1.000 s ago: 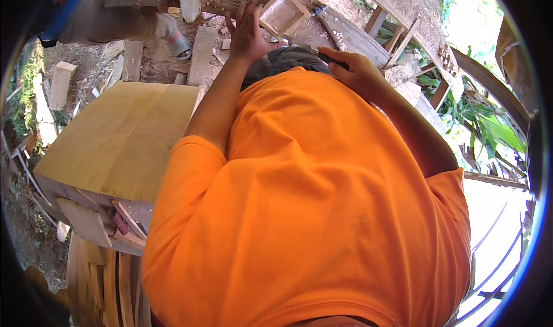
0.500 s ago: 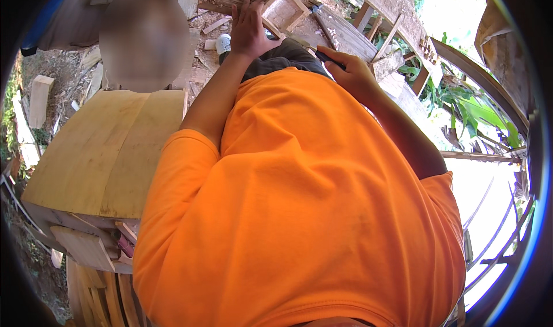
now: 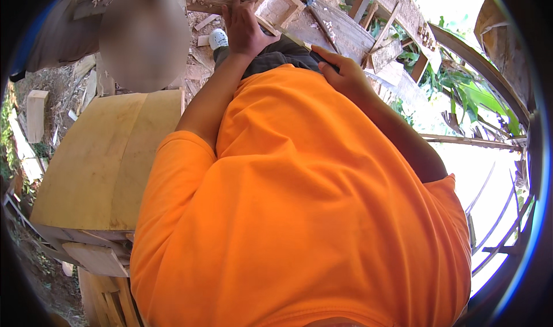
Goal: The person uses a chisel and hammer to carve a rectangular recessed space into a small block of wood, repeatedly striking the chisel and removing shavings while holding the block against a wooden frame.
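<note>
A small, shallow wooden box [image 3: 280, 6] with a raised rim and a hollow middle rests at the top centre, in front of my body. My left hand [image 3: 245, 27] holds its near left corner, fingers stretched along the left side and thumb along the near edge. To the right of the box, my right hand [image 3: 344, 73] is closed round the black handle of a tool [image 3: 317, 57]. A thin, light strip reaches from the handle toward the box; whether it is a blade I cannot tell. A hammer [image 3: 322, 25] lies on the boards beside the box.
Another person [image 3: 55, 36] in grey clothing is close by at the upper left. A curved yellowish wooden piece [image 3: 109, 160] stands at my left, above stacked planks [image 3: 109, 298]. Rough boards [image 3: 351, 36] and slats run to the upper right. Wood chips litter the ground.
My view has turned slightly. My right hand with the tool sits a little further left, and the box a little higher in the picture. Both hands keep their holds.
</note>
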`<state>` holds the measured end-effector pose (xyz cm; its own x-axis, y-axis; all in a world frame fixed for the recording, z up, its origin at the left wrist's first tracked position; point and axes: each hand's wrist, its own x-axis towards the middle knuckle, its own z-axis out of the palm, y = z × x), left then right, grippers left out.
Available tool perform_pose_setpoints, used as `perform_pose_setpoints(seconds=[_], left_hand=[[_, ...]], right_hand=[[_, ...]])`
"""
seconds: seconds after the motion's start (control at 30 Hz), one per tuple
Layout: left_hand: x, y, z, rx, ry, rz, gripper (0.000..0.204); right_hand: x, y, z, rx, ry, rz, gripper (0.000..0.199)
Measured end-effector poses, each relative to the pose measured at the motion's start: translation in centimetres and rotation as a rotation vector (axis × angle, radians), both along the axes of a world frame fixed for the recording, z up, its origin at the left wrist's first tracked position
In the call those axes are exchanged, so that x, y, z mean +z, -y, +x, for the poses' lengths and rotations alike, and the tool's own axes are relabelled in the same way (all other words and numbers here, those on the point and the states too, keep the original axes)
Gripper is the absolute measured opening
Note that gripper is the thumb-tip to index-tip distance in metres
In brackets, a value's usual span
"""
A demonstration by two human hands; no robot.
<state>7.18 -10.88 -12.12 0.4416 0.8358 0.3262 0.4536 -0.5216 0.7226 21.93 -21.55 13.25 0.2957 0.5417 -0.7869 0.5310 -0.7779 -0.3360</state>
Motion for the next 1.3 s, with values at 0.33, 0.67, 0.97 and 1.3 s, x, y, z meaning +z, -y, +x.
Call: perform_pose_setpoints(seconds=[0.33,0.67,0.97,1.3], left_hand=[[-0.5,0.1,0.6,0.001,0.042,-0.014,0.122],[-0.7,-0.2,0.6,-0.005,0.064,-0.023,0.12],[-0.8,-0.2,0.6,-0.027,0.023,-0.03,0.123],[-0.8,0.0,0.8,-0.038,0.002,-0.04,0.128]], right_hand=[[0.0,0.4,0.1,0.05,0.044,0.131,0.044],[-0.5,0.6,0.6,0.051,0.037,0.172,0.045],[-1.8,1.7,1.6,0.02,0.002,0.133,0.046],[-1.7,1.4,0.4,-0.087,0.001,0.154,0.045]])
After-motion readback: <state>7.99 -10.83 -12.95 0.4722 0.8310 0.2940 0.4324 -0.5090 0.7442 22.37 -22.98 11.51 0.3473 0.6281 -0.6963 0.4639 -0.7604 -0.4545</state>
